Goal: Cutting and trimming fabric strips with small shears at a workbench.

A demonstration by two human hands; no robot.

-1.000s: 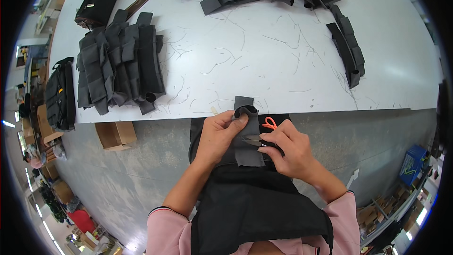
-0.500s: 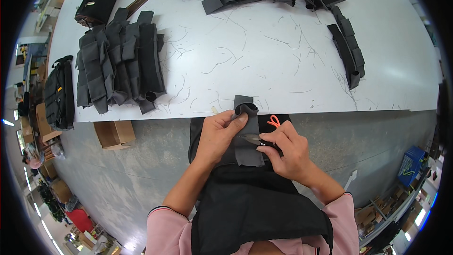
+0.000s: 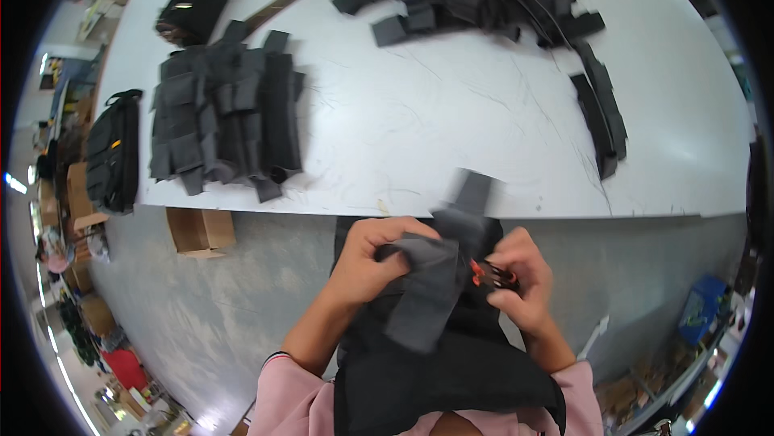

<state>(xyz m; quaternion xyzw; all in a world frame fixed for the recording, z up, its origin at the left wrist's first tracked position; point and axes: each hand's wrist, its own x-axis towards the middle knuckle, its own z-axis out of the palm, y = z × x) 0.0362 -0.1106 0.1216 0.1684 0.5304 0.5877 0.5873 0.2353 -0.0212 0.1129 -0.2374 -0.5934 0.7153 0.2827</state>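
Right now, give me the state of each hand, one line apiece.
Left hand: closed, gripping the grey fabric strap.
Right hand: closed around small orange-handled snips at the strap's edge.

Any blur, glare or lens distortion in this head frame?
Head view: strong fisheye, the white table edge bows and dark corners vignette; the grey fabric strip is motion-blurred between left hand and right hand; lighting even, no harsh glare.
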